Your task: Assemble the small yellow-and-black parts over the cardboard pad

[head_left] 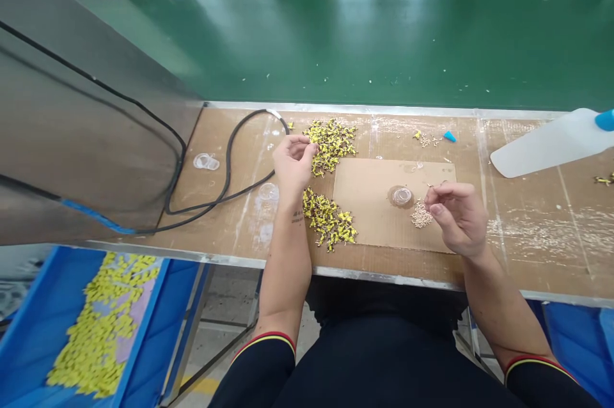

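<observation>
My left hand [296,165] is beside the upper pile of small yellow-and-dark pieces [333,142], its thumb and fingers drawn together. Whatever is in that pinch is too small to name. A second pile of the same pieces [330,219] lies nearer the table edge, right of my left forearm. My right hand [458,213] is held over the cardboard sheet [369,203], thumb close to the index finger, beside a heap of tiny pale pieces [421,215]. Anything in its fingertips is also too small to make out. Left of that heap sits a small clear round dish [401,196].
A black cable [228,165] loops across the table at left. A white squeeze bottle [551,142] lies at right, and a blue cap [449,136] lies behind the cardboard. Clear plastic pieces [206,162] rest at left. Below stands a blue bin [158,306] with yellow parts.
</observation>
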`<act>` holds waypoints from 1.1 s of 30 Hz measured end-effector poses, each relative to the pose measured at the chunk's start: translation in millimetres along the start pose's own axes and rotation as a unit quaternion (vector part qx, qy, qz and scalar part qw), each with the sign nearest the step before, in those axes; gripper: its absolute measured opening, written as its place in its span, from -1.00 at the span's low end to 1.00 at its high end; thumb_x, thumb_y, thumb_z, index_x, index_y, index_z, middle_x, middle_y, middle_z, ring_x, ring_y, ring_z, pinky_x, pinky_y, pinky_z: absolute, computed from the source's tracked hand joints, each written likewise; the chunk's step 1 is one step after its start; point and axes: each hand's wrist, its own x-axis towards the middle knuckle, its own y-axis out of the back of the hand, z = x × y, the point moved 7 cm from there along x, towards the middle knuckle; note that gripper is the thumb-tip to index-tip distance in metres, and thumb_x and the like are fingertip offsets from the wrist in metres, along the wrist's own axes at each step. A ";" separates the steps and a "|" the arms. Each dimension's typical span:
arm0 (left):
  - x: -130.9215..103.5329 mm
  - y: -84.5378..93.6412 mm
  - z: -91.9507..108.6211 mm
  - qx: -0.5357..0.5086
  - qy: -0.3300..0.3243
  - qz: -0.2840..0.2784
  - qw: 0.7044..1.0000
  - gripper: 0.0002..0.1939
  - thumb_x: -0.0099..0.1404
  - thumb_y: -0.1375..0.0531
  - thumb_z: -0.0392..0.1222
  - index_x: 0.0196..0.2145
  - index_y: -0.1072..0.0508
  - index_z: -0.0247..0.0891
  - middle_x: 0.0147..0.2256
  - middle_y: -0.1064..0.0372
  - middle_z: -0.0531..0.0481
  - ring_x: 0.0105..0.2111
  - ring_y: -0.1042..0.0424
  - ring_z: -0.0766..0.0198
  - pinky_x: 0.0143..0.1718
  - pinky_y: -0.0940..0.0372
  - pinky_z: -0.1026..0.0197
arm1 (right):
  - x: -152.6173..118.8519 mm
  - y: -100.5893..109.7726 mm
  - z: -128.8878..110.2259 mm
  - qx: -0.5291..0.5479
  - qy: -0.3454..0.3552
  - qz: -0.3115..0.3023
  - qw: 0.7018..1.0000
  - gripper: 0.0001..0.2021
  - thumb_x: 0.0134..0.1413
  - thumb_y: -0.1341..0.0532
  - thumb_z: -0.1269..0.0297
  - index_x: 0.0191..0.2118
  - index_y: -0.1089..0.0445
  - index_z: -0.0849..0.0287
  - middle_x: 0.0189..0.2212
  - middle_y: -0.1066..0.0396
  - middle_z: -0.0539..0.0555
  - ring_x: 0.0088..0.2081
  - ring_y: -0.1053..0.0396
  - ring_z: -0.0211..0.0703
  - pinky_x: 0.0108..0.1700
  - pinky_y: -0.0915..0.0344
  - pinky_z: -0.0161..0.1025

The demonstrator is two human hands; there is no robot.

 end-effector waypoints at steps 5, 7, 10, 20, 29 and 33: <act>-2.2 -0.2 1.5 0.089 0.007 -0.016 0.996 -0.89 0.17 -0.28 -0.29 -0.31 -0.44 -0.25 -0.42 -0.52 0.02 -0.41 -0.55 0.31 -0.33 -0.38 0.29 | 2.2 0.6 -1.4 -0.038 0.001 -0.007 0.999 -0.77 0.29 -0.25 0.38 0.02 -0.40 0.01 -0.32 -0.49 0.02 -0.35 -0.44 -0.17 -0.33 -0.43 -0.16; -2.9 -0.5 1.9 0.103 0.008 -0.023 0.994 -0.88 0.17 -0.28 -0.28 -0.30 -0.44 -0.25 -0.42 -0.51 0.03 -0.41 -0.54 0.31 -0.33 -0.36 0.29 | 3.9 -0.2 -3.6 -0.054 0.006 -0.011 0.998 -0.81 0.30 -0.24 0.36 -0.01 -0.41 0.01 -0.35 -0.49 0.02 -0.36 -0.43 -0.16 -0.34 -0.42 -0.15; -3.3 -2.7 0.1 0.121 0.010 -0.049 0.991 -0.89 0.18 -0.29 -0.26 -0.31 -0.45 -0.25 -0.43 -0.50 0.03 -0.41 -0.52 0.31 -0.35 -0.33 0.28 | 6.9 -1.8 -7.9 -0.064 0.019 -0.015 0.998 -0.83 0.30 -0.22 0.37 -0.04 -0.42 0.01 -0.41 -0.47 0.01 -0.38 -0.42 -0.15 -0.37 -0.40 -0.16; -1.1 -5.8 -3.9 0.236 -0.045 -0.083 0.967 -0.87 0.21 -0.22 -0.28 -0.30 -0.57 -0.30 -0.38 -0.48 -0.01 -0.40 -0.41 0.30 -0.23 -0.32 0.21 | 10.3 -1.6 -11.5 -0.093 0.033 -0.018 0.995 -0.89 0.28 -0.24 0.39 -0.14 -0.46 0.04 -0.40 -0.49 0.02 -0.40 -0.43 -0.15 -0.40 -0.37 -0.17; -2.8 -3.1 2.9 0.263 -0.069 -0.060 0.960 -0.86 0.24 -0.21 -0.21 -0.30 -0.56 -0.27 -0.37 -0.46 -0.01 -0.40 -0.37 0.28 -0.23 -0.33 0.18 | 12.6 7.1 -12.1 -0.130 0.034 0.002 0.991 -0.93 0.28 -0.25 0.33 -0.20 -0.48 0.01 -0.42 -0.50 0.02 -0.39 -0.44 -0.11 -0.37 -0.38 -0.13; -13.1 -6.7 18.3 0.252 -0.083 -0.175 0.948 -0.87 0.24 -0.19 -0.19 -0.37 -0.54 -0.24 -0.40 -0.49 -0.01 -0.41 -0.39 0.27 -0.28 -0.32 0.20 | 17.7 12.3 -9.8 -0.208 0.016 -0.036 0.977 -0.91 0.31 -0.22 0.30 -0.25 -0.47 0.03 -0.48 -0.48 0.00 -0.48 -0.38 -0.16 -0.43 -0.30 -0.17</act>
